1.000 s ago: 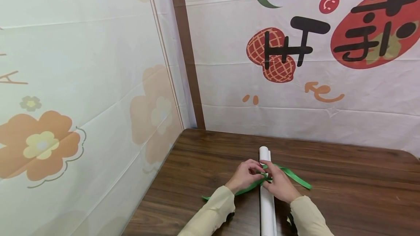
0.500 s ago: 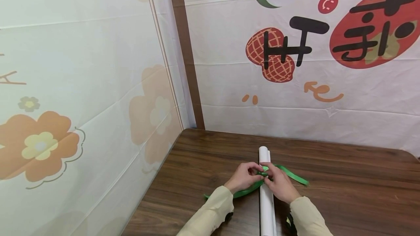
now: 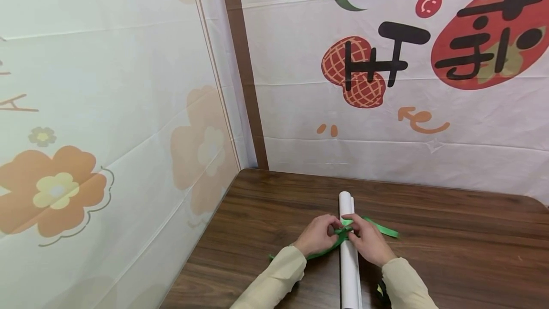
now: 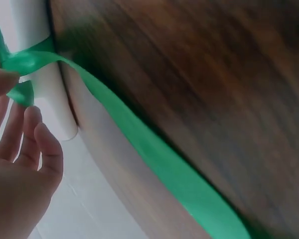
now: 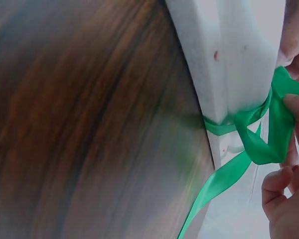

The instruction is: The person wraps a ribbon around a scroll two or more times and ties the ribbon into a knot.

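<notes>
A white paper roll (image 3: pixel 349 271) lies lengthwise on the table in the head view. Green ribbon (image 3: pixel 388 231) passes round it near its far end, with one tail trailing to each side. My left hand (image 3: pixel 316 235) pinches the ribbon at the roll's left side. From the right, my right hand (image 3: pixel 371 243) holds the ribbon with thumb and fingers over the roll. A loop of ribbon (image 5: pixel 261 149) stands out from the roll in the right wrist view. In the left wrist view, the long ribbon tail (image 4: pixel 154 154) runs down across the table. Fingers partly hide the crossing.
The dark wooden table (image 3: pixel 450 237) meets a printed white curtain (image 3: pixel 296 108) at the back and another curtain (image 3: pixel 128 108) at its left. A small dark object (image 3: pixel 381 294) shows beside the right sleeve.
The ribbon's right tail has drawn in towards the roll. Its left end has shifted slightly right. My fingers have moved a little at the crossing; the roll stays put.
</notes>
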Available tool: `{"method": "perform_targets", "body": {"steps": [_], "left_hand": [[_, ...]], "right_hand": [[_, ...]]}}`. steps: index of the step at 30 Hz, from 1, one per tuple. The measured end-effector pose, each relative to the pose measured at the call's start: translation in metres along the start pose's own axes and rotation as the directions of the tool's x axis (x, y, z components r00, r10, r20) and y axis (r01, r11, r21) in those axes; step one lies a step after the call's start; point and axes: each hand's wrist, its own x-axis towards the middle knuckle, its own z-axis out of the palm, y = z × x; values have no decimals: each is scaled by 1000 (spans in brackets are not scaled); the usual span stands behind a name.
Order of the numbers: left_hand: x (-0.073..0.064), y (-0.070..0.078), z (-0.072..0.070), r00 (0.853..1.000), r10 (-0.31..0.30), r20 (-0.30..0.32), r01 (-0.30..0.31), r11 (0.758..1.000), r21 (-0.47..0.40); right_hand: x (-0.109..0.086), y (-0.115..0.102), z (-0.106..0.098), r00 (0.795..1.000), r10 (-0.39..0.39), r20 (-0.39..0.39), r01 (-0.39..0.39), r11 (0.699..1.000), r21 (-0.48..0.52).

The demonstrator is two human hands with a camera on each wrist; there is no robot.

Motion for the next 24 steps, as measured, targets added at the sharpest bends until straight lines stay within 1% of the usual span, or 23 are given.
{"method": "perform_targets", "body": {"steps": [4,6,8,11,14,16,18,22,24], "left_hand": [[-1,0,-2,999,39,1,-39,993,110],[-2,1,-4,999,39,9,-40,985,166],[-3,2,-6,1000,22,22,-27,973,231],[-6,6,-8,1000,-2,29,-8,946,323],[-9,12,-11,1000,19,13,-22,917,398],[-11,17,-12,999,36,-1,-32,900,435],[-12,20,-13,999,41,-7,-32,881,472],[-15,23,-15,1000,15,-3,-11,850,527],[-17,22,-15,1000,11,2,-10,825,565]], "right_hand": [[0,1,-2,1000,11,13,-11,1000,6],[0,2,-3,1000,18,17,-18,1000,5],[0,2,-3,1000,22,19,-22,1000,1],[1,2,-3,1000,14,11,-14,1000,-14],[1,2,-3,1000,9,4,-9,1000,-22],[1,1,-3,1000,11,-1,-11,1000,-28],[1,1,-3,1000,16,-5,-16,999,-34],[1,0,-3,1000,20,-2,-20,999,-41],[2,0,-3,1000,18,-2,-18,999,-46]]}}
